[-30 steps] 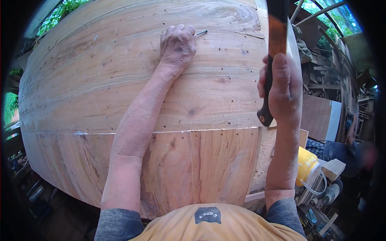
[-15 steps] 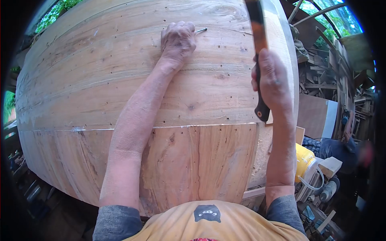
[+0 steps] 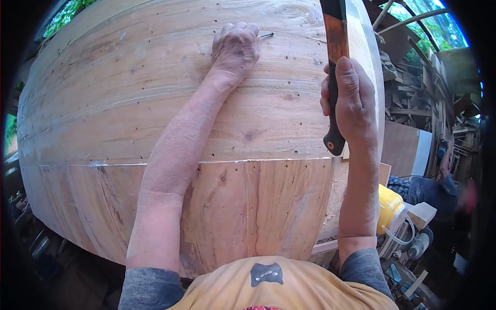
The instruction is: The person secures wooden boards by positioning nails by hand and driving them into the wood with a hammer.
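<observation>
My left hand [image 3: 236, 49] is closed in a fist low over the curved wooden planking [image 3: 248, 124]. A thin dark metal pin [image 3: 267, 34] pokes out from its right side, with a slightly wider tip; whether it is a nail or a punch I cannot tell. My right hand [image 3: 352, 98] grips a hammer [image 3: 337, 44] by its black and wood-brown handle, thumb lying along it. The handle's holed butt end points down toward me, and the head lies beyond the top edge of the view. Small dark holes run in rows across the planks.
A yellow bucket [image 3: 391, 206] with a pale handle stands below the planking on the right. Another person [image 3: 423, 190] is low down at the far right. Stacked timber scraps [image 3: 411, 98] fill the right side. A pale seam crosses the planks.
My left hand and the metal pin have shifted slightly right and up in view. The hammer has tilted slightly and appears less blurred, still in my right hand.
</observation>
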### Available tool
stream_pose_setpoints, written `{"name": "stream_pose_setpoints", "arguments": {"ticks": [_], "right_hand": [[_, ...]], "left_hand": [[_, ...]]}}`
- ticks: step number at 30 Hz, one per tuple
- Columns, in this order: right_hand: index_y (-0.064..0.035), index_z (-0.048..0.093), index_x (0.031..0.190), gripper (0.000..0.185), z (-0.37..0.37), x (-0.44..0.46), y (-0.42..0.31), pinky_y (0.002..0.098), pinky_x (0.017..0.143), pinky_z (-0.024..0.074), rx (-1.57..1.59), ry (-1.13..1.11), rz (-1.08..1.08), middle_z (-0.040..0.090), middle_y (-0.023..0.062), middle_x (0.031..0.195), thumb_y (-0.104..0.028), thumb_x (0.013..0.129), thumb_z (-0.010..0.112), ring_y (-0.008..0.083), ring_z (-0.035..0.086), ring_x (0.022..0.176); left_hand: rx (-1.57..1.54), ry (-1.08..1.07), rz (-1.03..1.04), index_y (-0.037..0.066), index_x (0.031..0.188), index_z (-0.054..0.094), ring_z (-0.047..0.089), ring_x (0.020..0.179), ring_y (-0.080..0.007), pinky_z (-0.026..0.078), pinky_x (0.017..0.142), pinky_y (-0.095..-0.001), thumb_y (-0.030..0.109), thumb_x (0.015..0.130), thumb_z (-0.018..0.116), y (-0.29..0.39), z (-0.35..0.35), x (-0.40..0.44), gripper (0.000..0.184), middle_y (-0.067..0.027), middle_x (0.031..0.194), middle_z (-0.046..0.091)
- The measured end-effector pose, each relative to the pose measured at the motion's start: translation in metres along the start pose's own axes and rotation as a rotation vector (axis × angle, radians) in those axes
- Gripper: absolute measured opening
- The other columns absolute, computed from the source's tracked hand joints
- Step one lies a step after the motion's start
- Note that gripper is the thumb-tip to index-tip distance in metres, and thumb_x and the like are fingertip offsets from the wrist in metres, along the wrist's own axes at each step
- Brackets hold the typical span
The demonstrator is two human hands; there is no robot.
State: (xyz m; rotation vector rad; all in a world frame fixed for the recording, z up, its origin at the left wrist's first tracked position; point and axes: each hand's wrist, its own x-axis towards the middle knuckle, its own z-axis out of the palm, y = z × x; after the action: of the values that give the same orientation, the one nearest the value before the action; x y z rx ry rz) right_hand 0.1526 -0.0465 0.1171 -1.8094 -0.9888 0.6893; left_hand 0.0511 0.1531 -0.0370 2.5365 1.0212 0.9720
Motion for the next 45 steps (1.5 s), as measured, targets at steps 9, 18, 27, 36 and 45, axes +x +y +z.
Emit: {"name": "stream_pose_setpoints", "arguments": {"ticks": [9, 18, 27, 36, 45], "right_hand": [[-0.0055, 0.057, 0.101, 0.046, -0.009, 0.001, 0.021, 0.0268, 0.05, 0.0436, -0.027, 0.044, -0.08, 0.056, 0.0021, 0.071, -0.049, 0.111, 0.043, 0.0091, 0.052, 0.055], [-0.0037, 0.057, 0.095, 0.056, -0.016, 0.008, 0.032, 0.0298, 0.049, 0.0467, -0.247, -0.053, 0.119, 0.058, 0.0039, 0.07, -0.054, 0.11, 0.04, 0.0113, 0.056, 0.053], [-0.0016, 0.056, 0.105, 0.054, -0.032, -0.001, -0.029, 0.0248, 0.048, 0.0424, 0.145, 0.13, -0.237, 0.056, 0.0027, 0.068, -0.053, 0.111, 0.039, 0.0088, 0.053, 0.052], [-0.0009, 0.056, 0.105, 0.056, -0.022, 0.002, -0.009, 0.0245, 0.048, 0.0405, 0.064, 0.133, -0.161, 0.055, 0.0038, 0.069, -0.055, 0.109, 0.043, 0.01, 0.051, 0.052], [-0.004, 0.057, 0.099, 0.048, 0.0, 0.01, 0.057, 0.0332, 0.048, 0.0464, -0.182, -0.038, 0.079, 0.059, 0.0053, 0.068, -0.049, 0.11, 0.044, 0.0123, 0.057, 0.053]], "left_hand": [[0.01, -0.006, 0.008, 0.011, 0.092, 0.068, 0.065, 0.091, -0.0286, 0.052, 0.084, -0.0419, 0.019, 0.093, 0.07, -0.002, 0.004, 0.001, 0.008, -0.0066, 0.092, 0.07], [0.002, 0.015, 0.022, 0.011, 0.091, 0.067, 0.064, 0.089, -0.0292, 0.052, 0.083, -0.0424, 0.016, 0.092, 0.068, -0.004, 0.005, 0.002, 0.006, -0.0069, 0.09, 0.069], [-0.007, 0.035, 0.144, 0.009, 0.09, 0.066, 0.065, 0.092, -0.0307, 0.054, 0.082, -0.0425, 0.014, 0.093, 0.066, 0.002, 0.001, -0.004, 0.006, -0.0091, 0.09, 0.069], [-0.017, -0.007, 0.016, 0.009, 0.092, 0.068, 0.065, 0.091, -0.0305, 0.053, 0.083, -0.0435, 0.016, 0.094, 0.066, 0.002, 0.002, -0.004, 0.007, -0.0091, 0.09, 0.069], [-0.026, 0.005, 0.015, 0.009, 0.092, 0.068, 0.065, 0.093, -0.0317, 0.053, 0.084, -0.0438, 0.014, 0.093, 0.067, 0.001, 0.002, -0.003, 0.005, -0.01, 0.092, 0.07]]}}
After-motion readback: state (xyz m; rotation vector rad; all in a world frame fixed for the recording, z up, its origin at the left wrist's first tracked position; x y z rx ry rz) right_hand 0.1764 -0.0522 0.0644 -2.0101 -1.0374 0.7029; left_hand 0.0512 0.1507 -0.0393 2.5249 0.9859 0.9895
